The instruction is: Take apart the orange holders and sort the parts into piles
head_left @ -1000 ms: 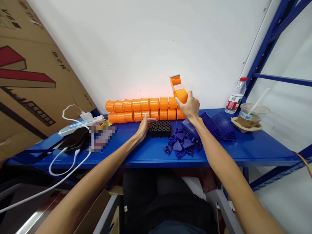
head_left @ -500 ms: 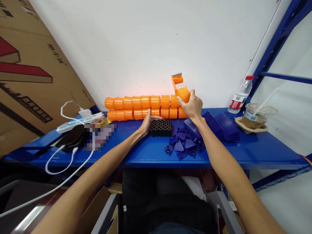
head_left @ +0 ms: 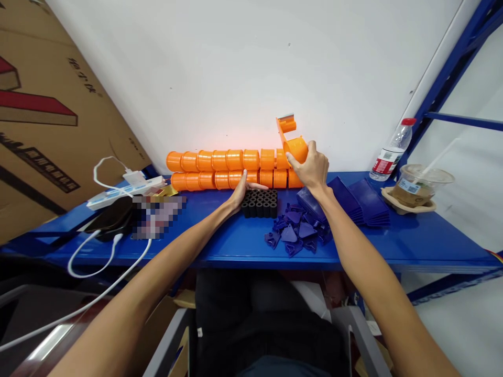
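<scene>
My right hand is wrapped round an orange tape dispenser, its arm pointing up with a metal cutting edge at the top. It is held in front of the right end of two stacked rows of orange cylinders. My left hand lies beside a block of short black hollow cylinders stood in tight rows. Its thumb points up and its fingers stretch along the block's far side. To the right of the block is a heap of small dark blue plastic pieces.
Stacks of flat dark blue plates lie on the blue table. At right stand a water bottle and an iced drink cup. A white power strip, cables and a dark phone lie at left, near a large carton.
My left hand has slid slightly to the right along the far side of the black cylinders. The right hand keeps hold of the tape dispenser in nearly the same place. The view has shifted slightly.
</scene>
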Tool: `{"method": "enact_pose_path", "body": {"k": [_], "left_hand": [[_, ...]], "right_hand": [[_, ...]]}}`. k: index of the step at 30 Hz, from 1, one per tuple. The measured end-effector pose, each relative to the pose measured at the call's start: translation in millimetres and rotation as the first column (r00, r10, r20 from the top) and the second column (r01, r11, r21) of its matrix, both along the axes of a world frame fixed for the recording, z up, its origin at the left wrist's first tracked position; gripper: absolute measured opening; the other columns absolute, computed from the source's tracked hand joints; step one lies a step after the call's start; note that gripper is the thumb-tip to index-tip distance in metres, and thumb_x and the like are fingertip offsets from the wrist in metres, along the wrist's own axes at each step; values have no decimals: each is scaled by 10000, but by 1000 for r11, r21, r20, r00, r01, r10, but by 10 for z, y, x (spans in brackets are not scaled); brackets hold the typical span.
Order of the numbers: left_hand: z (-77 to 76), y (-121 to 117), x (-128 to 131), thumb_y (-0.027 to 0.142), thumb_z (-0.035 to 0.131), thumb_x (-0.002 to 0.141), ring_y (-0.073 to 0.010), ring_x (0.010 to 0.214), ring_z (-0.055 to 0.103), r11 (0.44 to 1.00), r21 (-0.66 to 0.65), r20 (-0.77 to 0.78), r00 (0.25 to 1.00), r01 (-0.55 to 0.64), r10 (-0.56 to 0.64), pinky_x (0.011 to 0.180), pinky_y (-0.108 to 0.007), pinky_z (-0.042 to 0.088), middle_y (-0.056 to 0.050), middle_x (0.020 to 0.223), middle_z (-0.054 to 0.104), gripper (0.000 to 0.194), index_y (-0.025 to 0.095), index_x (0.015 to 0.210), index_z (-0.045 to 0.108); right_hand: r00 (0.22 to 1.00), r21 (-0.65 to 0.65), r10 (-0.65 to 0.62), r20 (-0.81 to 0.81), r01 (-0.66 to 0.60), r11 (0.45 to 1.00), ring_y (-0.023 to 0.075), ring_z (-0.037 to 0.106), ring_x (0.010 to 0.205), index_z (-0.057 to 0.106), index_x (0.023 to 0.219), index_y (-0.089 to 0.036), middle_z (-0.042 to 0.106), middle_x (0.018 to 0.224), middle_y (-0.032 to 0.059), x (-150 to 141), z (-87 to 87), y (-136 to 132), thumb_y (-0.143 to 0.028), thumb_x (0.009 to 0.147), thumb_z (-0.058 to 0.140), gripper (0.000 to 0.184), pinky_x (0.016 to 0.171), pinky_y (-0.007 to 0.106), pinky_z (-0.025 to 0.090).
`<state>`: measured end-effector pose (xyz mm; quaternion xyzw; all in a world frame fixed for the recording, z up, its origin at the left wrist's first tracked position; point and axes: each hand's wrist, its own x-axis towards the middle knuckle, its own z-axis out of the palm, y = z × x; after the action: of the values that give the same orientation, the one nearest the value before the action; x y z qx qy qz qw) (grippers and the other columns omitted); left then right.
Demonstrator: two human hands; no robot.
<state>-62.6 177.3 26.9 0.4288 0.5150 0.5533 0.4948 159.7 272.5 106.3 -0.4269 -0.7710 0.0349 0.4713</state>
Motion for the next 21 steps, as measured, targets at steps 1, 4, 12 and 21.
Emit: {"method": "enact_pose_path", "body": {"k": [1,4,12,21], "left_hand": [[0,3,-2,958,281,870,-357,950,769,1000,-3,-1,1000,3,-3,856,-424,569,-207,936,821,1073,85,1120,854],[6,9,-6,960,282,867,-356,945,770,1000,-11,-3,1000,12,-12,859,-424,567,-205,923,820,1070,92,1109,858],[21,-6,12,939,258,892,-356,938,765,1000,-10,-30,1000,0,0,890,-432,559,-205,925,821,1060,90,1100,858],[-9,8,6,971,285,856,-359,948,764,1000,0,-16,1000,0,0,847,-413,560,-208,901,815,1075,86,1060,861]], "right_hand": [[1000,4,2,-1,-2,1000,294,655,858,581,1379,-158,704,862,112,0,-3,3,-597,930,633,629,740,374,425],[1000,11,4,1,-4,1000,292,655,858,576,1395,-157,700,852,103,-2,-10,6,-587,929,637,637,743,374,427],[1000,-9,-12,20,12,1000,293,657,877,601,1346,-142,708,887,118,-8,-8,-7,-592,929,632,614,755,373,425],[1000,17,-5,14,5,1000,287,661,868,612,1324,-158,710,868,113,-15,-7,-31,-611,928,627,602,740,364,420]]}}
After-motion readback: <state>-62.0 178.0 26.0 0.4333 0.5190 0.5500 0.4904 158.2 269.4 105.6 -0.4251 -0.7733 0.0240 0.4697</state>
